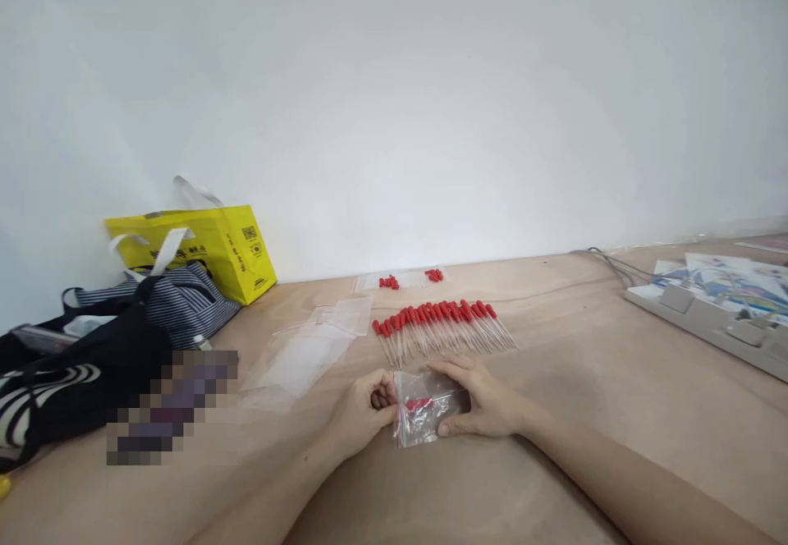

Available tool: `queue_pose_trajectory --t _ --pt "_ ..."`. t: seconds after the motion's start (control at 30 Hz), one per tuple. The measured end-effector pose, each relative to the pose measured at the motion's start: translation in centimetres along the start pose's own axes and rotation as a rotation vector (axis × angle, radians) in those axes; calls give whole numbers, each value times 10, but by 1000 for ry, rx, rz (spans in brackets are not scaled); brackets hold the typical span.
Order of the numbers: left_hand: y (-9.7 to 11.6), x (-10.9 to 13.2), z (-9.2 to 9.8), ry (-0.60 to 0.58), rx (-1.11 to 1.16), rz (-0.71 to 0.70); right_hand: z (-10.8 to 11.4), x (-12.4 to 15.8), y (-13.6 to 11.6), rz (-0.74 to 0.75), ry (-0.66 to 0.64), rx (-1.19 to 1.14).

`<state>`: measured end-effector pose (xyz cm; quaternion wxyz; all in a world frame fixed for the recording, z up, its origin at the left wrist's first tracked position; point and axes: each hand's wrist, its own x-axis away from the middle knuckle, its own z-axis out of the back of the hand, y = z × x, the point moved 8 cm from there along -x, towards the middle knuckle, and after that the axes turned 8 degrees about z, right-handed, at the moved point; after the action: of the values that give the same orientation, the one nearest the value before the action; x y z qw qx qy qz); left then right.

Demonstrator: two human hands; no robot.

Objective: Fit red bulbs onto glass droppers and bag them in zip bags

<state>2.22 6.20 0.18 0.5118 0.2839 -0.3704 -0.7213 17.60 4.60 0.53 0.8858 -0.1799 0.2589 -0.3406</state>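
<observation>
Clear zip bag point(424, 432), red-handled rod point(419, 405) inside, is lying at six o'clock from the red-tipped row point(444, 310), left hand point(364, 415) pinching its nine-o'clock edge, right hand point(486, 397) widely grasping three o'clock, seemingly steadying it.

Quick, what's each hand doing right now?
Left hand: closed, pinching the clear bag at its red-edged end.
Right hand: open, spread over the bag's other end.

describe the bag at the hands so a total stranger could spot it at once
On the wooden table, find the row of red-topped sticks. On its near side, between left hand and right hand, is the small clear bag. Unlike the flat bags farther left, this one has hands on it and shows red through its film.
</observation>
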Motion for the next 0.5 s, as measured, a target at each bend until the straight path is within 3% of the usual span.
queue_pose_trajectory --t 0.1,0.17,0.27,0.5 --pt "4 -4 13 23 -141 -101 -2 -3 -5 16 6 -8" --pt "8 -11 30 115 -359 -188 -1 -3 -6 28 7 -18" --pt "7 -33 56 202 -491 -214 0 -3 -6 35 7 -19" --pt "-6 -96 62 91 -759 -288 -2 -3 -4 25 -10 9"
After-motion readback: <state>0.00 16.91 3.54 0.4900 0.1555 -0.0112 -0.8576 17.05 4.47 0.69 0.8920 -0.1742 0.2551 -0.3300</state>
